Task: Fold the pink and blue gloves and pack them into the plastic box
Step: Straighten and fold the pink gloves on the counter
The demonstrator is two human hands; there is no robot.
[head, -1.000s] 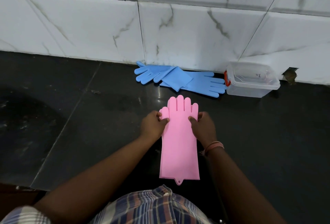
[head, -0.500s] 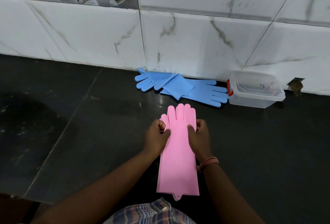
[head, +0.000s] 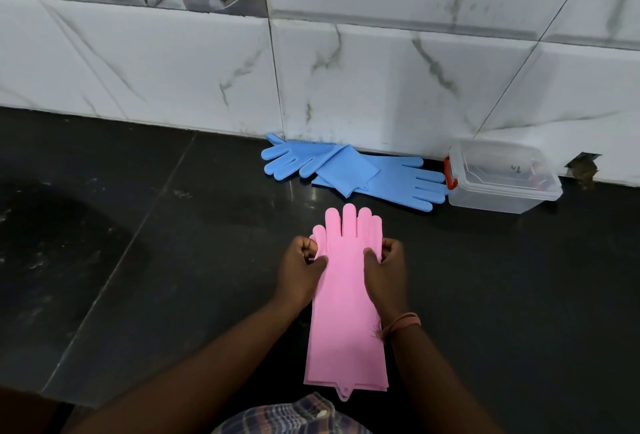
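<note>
The pink gloves (head: 346, 309) lie stacked flat on the black counter in front of me, fingers pointing at the wall. My left hand (head: 301, 271) pinches their left edge just below the fingers. My right hand (head: 384, 271) pinches the right edge at the same height. Two blue gloves (head: 349, 170) lie crossed against the foot of the wall, fingers pointing left and right. The clear plastic box (head: 502, 184) with a red latch stands to their right, its lid on.
A white marble-tiled wall (head: 381, 70) rises behind the black counter (head: 138, 260). A small dark hole (head: 583, 170) shows in the wall right of the box. My checked clothing (head: 287, 416) fills the bottom edge.
The view has shifted, so the gloves and box sit lower in frame. Both hands keep their hold near the pink gloves' fingers; the glove fingers look drawn slightly closer together.
</note>
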